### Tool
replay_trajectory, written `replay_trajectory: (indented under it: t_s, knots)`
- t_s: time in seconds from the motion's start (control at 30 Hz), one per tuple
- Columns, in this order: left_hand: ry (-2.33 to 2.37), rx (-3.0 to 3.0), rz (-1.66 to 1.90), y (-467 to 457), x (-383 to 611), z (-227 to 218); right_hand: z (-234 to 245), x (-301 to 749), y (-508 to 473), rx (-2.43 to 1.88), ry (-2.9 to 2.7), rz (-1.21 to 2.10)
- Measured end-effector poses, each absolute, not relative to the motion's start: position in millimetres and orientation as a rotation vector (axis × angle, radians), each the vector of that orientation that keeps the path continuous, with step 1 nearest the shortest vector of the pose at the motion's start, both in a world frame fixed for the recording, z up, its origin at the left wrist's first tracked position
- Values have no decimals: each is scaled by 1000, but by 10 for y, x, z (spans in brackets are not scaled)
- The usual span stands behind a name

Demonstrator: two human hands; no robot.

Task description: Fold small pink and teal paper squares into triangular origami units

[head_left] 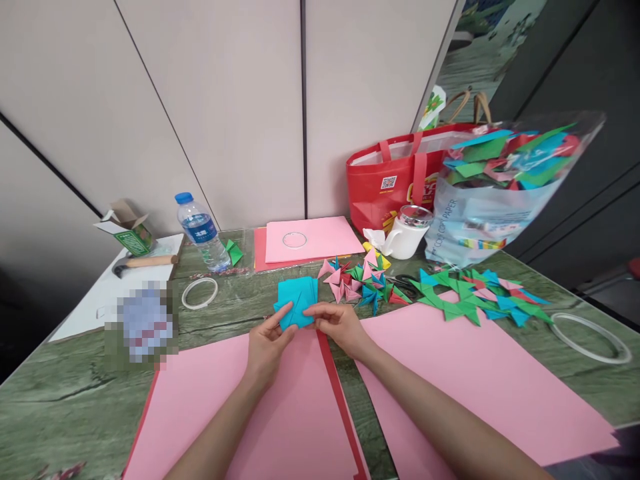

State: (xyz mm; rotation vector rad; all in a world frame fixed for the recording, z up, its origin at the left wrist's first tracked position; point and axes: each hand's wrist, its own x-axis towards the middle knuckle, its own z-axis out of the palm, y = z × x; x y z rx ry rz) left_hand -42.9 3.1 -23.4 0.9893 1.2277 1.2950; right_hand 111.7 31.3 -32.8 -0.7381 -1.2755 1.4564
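Observation:
A small stack of turquoise paper squares (299, 298) lies at the middle of the green table (75, 393). My left hand (267, 347) pinches the near left edge of the top turquoise piece, thumb and fingers closed on it. My right hand (339, 325) pinches the same piece from the right, fingertips pressed together at its near edge. Both hands rest above large pink sheets (280, 413), with a second pink sheet (480, 380) under my right forearm.
Folded paper shapes in pink, green and blue (367, 280) and flat green and blue pieces (475, 297) lie to the right. A white mug (406, 235), red bag (395, 180), clear bag of paper (500, 193), water bottle (203, 232), tape rings (199, 292) and a hammer (143, 262) ring the work area.

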Motion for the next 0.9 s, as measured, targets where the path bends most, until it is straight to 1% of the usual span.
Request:
replay_trajectory:
  t_s: [0.2, 0.53, 0.7, 0.8, 0.9]
  knots:
    - [1206, 1032, 1291, 29, -443, -262, -339, 1128, 321, -825, -1353, 1377]
    - [1208, 1006, 1295, 16, -422, -222, -270, 1124, 300, -849, -1373, 1321]
    - [1125, 1008, 1255, -4, -396, -164, -311, 1116, 293, -897, -1405, 1272]
    - [1083, 982, 1294, 2, -399, -132, -333, 1112, 289, -941, -1453, 1238]
    - [1170, 918, 1337, 29, -432, -151, -329, 1105, 277, -950, -1509, 1196]
